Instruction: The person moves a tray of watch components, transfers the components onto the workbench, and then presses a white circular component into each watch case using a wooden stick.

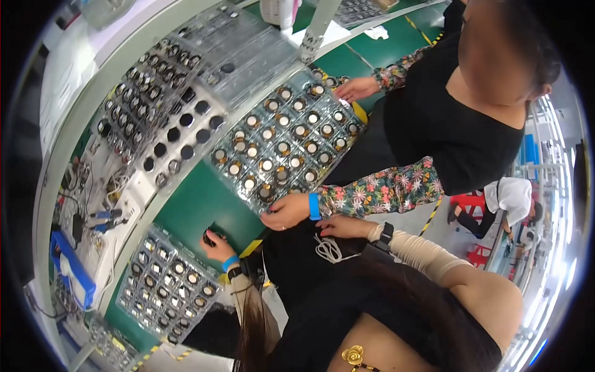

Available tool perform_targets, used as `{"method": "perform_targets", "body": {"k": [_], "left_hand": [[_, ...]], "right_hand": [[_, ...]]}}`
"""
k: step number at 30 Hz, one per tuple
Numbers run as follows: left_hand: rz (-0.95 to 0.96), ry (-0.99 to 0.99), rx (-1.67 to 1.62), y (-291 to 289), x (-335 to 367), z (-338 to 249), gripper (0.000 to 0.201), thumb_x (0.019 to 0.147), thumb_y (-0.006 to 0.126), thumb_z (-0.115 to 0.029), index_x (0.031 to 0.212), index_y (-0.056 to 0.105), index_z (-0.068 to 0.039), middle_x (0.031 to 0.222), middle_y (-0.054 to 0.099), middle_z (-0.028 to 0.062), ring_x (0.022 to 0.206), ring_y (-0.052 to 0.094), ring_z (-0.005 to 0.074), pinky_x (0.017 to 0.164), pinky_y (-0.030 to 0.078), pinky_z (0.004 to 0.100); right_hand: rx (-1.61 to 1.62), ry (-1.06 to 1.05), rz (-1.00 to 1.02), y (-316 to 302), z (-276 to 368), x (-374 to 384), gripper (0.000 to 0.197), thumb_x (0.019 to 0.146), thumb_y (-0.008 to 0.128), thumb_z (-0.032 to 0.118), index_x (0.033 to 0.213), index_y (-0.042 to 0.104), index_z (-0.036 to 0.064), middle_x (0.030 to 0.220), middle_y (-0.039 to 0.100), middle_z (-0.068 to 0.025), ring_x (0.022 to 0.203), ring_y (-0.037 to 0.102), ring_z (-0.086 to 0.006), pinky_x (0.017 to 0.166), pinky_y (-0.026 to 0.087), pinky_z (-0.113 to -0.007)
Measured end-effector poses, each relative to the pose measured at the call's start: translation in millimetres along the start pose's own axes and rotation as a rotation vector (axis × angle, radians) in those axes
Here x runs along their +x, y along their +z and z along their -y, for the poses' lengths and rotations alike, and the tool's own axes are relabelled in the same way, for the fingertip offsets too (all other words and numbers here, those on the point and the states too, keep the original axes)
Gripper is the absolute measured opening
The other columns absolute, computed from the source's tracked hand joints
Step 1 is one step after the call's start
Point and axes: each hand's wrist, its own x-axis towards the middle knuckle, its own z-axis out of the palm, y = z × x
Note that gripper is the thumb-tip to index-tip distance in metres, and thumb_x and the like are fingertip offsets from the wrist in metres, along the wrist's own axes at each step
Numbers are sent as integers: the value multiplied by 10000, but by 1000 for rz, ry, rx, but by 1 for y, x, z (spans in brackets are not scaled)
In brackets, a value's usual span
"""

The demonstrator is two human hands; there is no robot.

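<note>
Fingers of my left hand [219, 249] are closed on a small dark piece [217, 227], thumb against it, over the green counter [193, 197]. A blue band and a dark watch circle that wrist. My right hand [347, 227] is well to the right, off the counter, its fingers loosely bent by a white cord [330, 250]; I cannot tell whether they grip it.

To the near left of my left hand lies a clear tray [207, 271] with rows of round pieces in its pockets. Farther off, across a bare green stretch, a larger tray [259, 147] holds more rows, many with pale round faces. A co-worker in flowered sleeves sits at its right: their near hand [290, 211], with a blue band, is at the tray's near corner, and their far hand [359, 88] is by its far right end.

On the far left, dark discs [173, 134] sit in two rows, with stacked trays [254, 59] beyond them. A blue frame [87, 290] leans at the left.
</note>
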Motion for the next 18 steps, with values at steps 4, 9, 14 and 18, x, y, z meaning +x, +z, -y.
{"method": "perform_targets", "body": {"k": [4,9,14,18], "left_hand": [[-18,49,-18,-11,-5,3,246,920,586,-225,1013,577,2,725,609,77,480,534,141,429,436,267],[10,53,-21,-15,-6,4,258,917,590,-240,1015,581,-2,729,615,75,486,542,133,425,433,268],[-2,37,-3,-26,-9,3,286,911,599,-262,1041,584,-8,698,609,72,472,540,129,425,436,267],[-17,45,-4,-28,-9,6,290,905,604,-262,1045,583,-9,686,603,75,466,541,133,423,438,273]], "right_hand": [[-904,-643,-236,17,66,119,329,919,521,225,1177,530,22,1036,628,-77,1011,587,-213,899,439,-314],[-2373,-956,-805,42,93,193,256,920,456,257,1023,614,83,931,622,-59,1038,555,-207,980,380,-328],[-1546,-847,-283,58,111,206,266,897,485,291,906,695,129,934,664,-21,1036,562,-206,1057,296,-411],[-1762,-768,-166,80,120,222,280,890,487,303,882,729,164,965,683,10,1028,567,-193,1104,208,-464]]}}
